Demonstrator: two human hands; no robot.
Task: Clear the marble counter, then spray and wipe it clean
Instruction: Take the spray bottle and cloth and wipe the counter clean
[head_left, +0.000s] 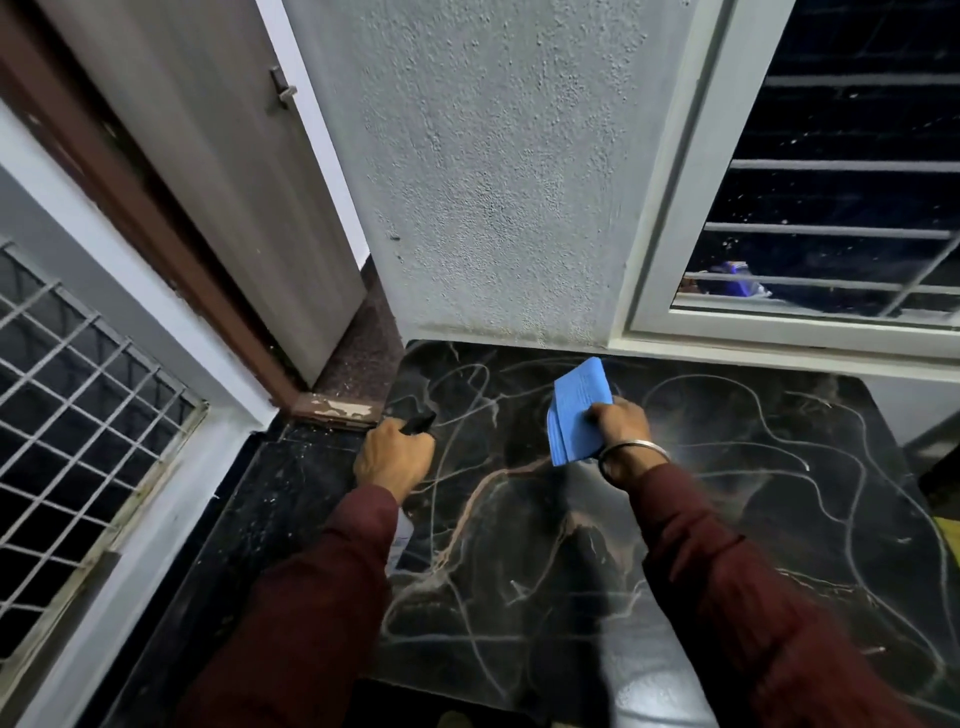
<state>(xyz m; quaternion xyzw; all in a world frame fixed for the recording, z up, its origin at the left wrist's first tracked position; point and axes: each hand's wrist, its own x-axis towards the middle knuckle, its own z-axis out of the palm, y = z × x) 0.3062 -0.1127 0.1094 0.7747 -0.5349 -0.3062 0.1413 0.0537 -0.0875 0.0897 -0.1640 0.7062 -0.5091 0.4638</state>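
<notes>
The black marble counter (727, 519) with pale veins fills the lower middle of the head view. My right hand (621, 423) grips a folded blue cloth (574, 415) and holds it upright just above the counter's back part. My left hand (392, 454) is curled round a spray bottle; only its black nozzle (418, 423) shows above the fist, and a bit of pale bottle body (402, 538) shows under the wrist. A faint mist hangs over the marble to the right of the cloth.
A textured grey wall (493, 182) stands behind the counter. A barred window (831, 208) is at the back right, a door (208, 182) with a brown frame at the back left. Another grilled window (78, 415) is at the left. A speckled dark ledge (249, 519) adjoins the counter's left side.
</notes>
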